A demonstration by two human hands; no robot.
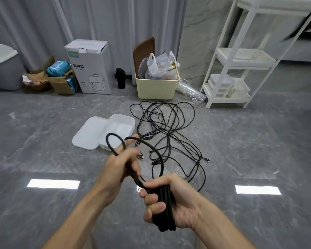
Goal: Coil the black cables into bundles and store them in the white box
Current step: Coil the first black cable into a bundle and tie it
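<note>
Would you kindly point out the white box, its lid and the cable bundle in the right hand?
white box [122, 118]: head view, far rim.
lid [88, 133]: head view, middle of its flat top.
cable bundle [165, 209]: head view, strands gripped in the right hand [180, 203].

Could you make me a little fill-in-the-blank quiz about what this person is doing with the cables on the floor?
1. The right hand grips a ____ of black cable.
2. The white box lies open with its ____ beside it.
3. The loose cables lie on the ____.
4. The left hand holds a ____ of cable.

Missing words: bundle; lid; floor; loop
</note>
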